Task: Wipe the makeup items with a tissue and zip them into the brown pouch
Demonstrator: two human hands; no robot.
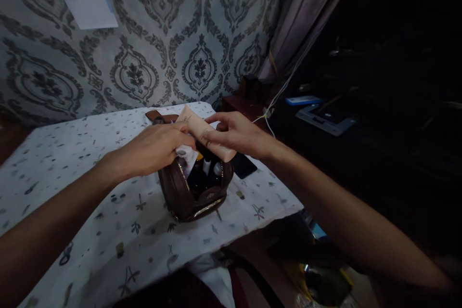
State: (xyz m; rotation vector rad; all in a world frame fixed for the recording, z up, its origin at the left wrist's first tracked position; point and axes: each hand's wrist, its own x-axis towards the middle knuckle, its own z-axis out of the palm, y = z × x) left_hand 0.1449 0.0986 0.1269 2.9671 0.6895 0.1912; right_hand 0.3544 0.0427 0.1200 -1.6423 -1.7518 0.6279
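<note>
A brown zip bag [173,185] stands unzipped on the table, its mouth facing up. Over that opening, my right hand [236,134] grips a beige squeeze tube [197,125] between thumb and fingers, and the tube lies at a slant. My left hand [155,147] is at the bag's left rim with its fingers curled in; what they close on is hidden. Just below those fingers a white tube [186,153] pokes out of the bag. Inside, a small bottle with a white top [207,166] and a round grey cap [217,169] show among dark items.
A white cloth with small printed figures covers the table [133,211]. A dark phone-like slab [245,167] lies right of the bag, and a brown strap [153,115] behind it. White cables [285,86] hang at the right, near a blue object [304,100]. Patterned wallpaper backs the table.
</note>
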